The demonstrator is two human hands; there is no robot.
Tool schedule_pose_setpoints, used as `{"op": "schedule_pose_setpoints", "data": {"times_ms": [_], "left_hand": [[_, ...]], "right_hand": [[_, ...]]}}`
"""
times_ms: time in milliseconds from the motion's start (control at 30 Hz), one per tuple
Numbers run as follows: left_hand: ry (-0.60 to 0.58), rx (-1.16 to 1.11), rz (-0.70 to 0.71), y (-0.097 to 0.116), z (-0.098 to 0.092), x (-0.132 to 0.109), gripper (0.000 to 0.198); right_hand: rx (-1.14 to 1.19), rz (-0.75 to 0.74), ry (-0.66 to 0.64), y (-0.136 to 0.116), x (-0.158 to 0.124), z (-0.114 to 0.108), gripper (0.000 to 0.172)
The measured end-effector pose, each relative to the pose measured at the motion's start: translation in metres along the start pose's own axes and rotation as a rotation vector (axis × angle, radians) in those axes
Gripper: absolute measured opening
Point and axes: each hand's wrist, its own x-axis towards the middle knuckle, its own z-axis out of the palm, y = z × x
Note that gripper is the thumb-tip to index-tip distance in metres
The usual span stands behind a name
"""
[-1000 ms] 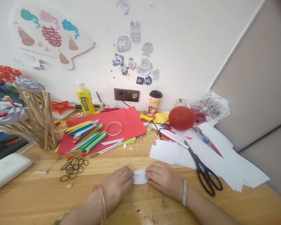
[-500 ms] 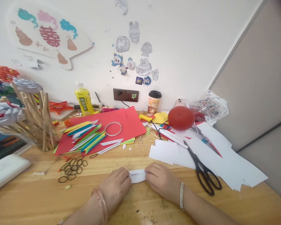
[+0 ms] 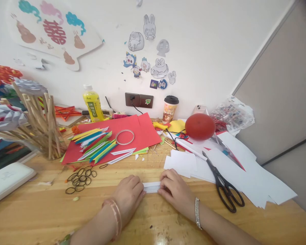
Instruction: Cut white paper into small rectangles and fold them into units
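Note:
A small piece of white paper (image 3: 152, 187) with a folded strip along its far edge lies on the wooden table between my hands. My left hand (image 3: 130, 194) is closed on its left end, fingers bent and pressed together. At the right end my right hand (image 3: 175, 190) pinches the paper between thumb and fingers. Both ends of the paper are hidden under the fingers. Just beyond my right hand lie square white paper pieces (image 3: 181, 163). Black scissors (image 3: 223, 185) rest to the right, on larger white sheets (image 3: 250, 180).
Black rubber bands (image 3: 83, 179) lie to the left. Folded coloured paper strips (image 3: 95, 144) and a ring (image 3: 124, 137) rest on red paper (image 3: 148, 131). Behind stand a yellow bottle (image 3: 93, 103), a lidded cup (image 3: 170, 109) and a red balloon (image 3: 200, 126). Wooden sticks (image 3: 49, 129) fill a container at left.
The far edge of the white paper now shows as a flatter, straighter folded strip. My right hand's fingers have shifted at its end. The camera view has tilted slightly.

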Motion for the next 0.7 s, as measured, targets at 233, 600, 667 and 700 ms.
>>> {"op": "schedule_pose_setpoints", "data": {"times_ms": [233, 600, 667, 700], "left_hand": [[0.021, 0.077, -0.040, -0.0043, 0.0100, 0.0052, 0.021], [-0.093, 0.172, -0.046, 0.0008, 0.0044, 0.0066, 0.016], [-0.070, 0.184, -0.041, 0.0004, 0.0058, 0.0058, 0.016], [-0.044, 0.181, -0.039, 0.0001, 0.0071, 0.0050, 0.017]], "right_hand": [[-0.058, 0.064, 0.025, 0.0024, -0.0005, 0.0009, 0.015], [-0.083, 0.104, 0.048, 0.0023, 0.0001, 0.0038, 0.016], [-0.084, 0.114, 0.049, 0.0025, 0.0006, 0.0043, 0.016], [-0.082, 0.115, 0.048, 0.0026, 0.0009, 0.0044, 0.016]]}}
